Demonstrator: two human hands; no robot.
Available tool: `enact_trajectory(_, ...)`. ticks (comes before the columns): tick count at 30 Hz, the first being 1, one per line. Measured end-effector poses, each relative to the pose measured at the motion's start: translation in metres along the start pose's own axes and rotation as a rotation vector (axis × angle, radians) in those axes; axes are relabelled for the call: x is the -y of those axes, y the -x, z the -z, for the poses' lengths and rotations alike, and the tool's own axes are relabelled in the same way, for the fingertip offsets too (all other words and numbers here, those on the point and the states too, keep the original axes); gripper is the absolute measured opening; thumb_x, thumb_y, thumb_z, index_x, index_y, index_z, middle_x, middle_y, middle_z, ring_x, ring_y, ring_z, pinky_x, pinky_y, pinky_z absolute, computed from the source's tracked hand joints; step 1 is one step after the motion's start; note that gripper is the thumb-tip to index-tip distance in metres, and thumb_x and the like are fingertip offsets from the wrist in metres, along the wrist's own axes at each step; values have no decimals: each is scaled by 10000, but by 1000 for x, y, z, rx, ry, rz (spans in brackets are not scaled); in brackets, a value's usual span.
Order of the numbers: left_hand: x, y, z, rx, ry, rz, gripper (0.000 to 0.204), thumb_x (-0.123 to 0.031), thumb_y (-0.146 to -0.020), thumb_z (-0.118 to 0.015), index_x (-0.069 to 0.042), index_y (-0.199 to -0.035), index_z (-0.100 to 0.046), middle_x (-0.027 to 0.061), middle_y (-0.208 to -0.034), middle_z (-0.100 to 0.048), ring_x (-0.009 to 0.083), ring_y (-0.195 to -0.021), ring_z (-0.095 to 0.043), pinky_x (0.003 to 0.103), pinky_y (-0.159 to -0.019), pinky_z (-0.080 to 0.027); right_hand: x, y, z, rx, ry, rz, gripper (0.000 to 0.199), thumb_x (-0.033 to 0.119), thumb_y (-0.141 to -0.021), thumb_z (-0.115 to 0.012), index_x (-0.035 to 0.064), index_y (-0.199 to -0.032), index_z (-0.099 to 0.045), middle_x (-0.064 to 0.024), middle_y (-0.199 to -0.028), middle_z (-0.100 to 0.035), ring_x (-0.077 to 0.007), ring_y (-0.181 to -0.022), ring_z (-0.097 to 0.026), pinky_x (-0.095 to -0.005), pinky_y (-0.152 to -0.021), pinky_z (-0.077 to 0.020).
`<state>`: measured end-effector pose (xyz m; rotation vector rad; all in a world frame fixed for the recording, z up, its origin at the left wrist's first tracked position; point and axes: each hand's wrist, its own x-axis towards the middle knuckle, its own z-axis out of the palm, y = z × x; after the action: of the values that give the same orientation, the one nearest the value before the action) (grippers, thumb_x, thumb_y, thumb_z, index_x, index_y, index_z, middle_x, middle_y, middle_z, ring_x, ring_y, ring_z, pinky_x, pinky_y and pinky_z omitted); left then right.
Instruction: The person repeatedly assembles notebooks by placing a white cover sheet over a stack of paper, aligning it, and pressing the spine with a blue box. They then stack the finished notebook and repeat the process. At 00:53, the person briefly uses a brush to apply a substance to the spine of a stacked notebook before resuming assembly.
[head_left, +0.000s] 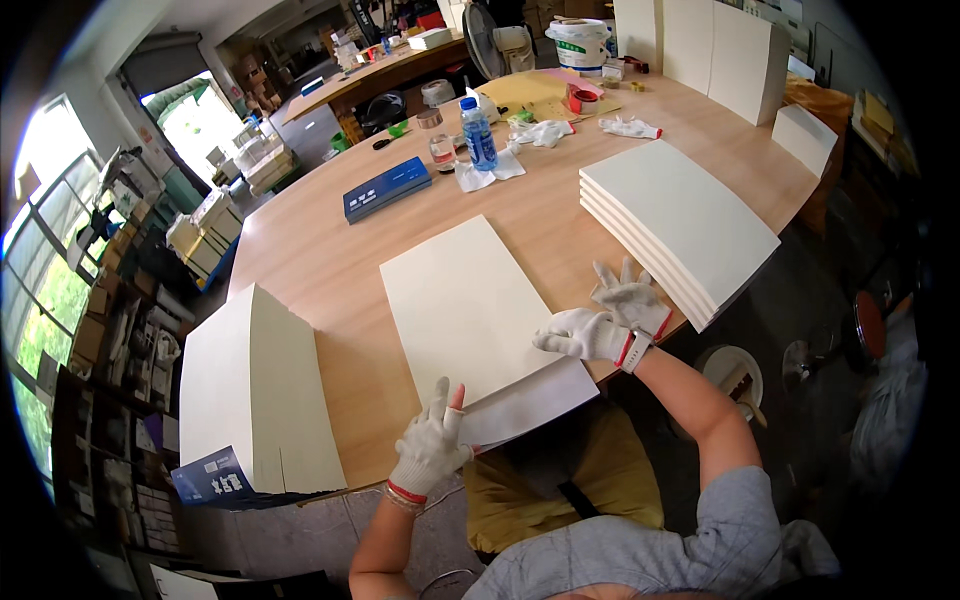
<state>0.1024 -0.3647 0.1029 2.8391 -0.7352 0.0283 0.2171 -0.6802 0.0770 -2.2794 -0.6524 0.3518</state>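
Observation:
A large cream-white panel (465, 300) lies flat on the table in front of me, its surface blank. From under its near edge a whiter sheet (530, 402) sticks out past the table edge. My left hand (430, 445), in a white knit glove with one fingertip bare, is at the near left corner of this sheet, fingers stretched up and apart. My right hand (585, 335), also gloved, rests on the panel's near right edge with its fingers extended leftward. Just beyond it a loose white glove (632, 293) lies on the table.
A tall stack of white panels (250, 390) stands at the left, and thick white slabs (680, 220) are piled at the right. Farther back are a blue box (388, 190), a blue bottle (478, 135), more gloves (541, 133), red tape (581, 98) and a white bucket (580, 45).

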Motion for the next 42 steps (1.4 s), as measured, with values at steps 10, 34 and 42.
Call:
enact_trajectory(10, 51, -31, -8, -58, 384, 349, 285, -260, -737, -733, -63, -942, -700, 124, -848, -672, 241, -707, -649, 370, -679, -502, -12, -5, 16, 255, -143, -63, 667, 649, -848, -528, 81, -1183, -627, -121, -1171, -648, -242, -1104, -588, -348, -953, -420)
enact_trajectory(34, -22, -166, 38, 702, -548, -506, 1284, -142, -408, -905, -352, -1484, -237, 84, -1555, -197, 307, -1388, -258, 427, -1140, -250, -73, 42, 32, -684, 294, -25, 319, 232, -791, -638, 118, -1087, -612, -115, -996, -642, -316, -900, -629, -403, -797, -501)
enact_trajectory(42, -5, -175, 33, 698, -544, -599, 1213, -184, -493, -877, -380, -1487, -210, 78, -1560, -180, 322, -1396, -238, 387, -1121, -275, 63, -21, -68, -128, 334, 688, 239, 348, -828, -622, 144, -933, -690, -112, -808, -649, -259, -828, -649, -395, -679, -530)
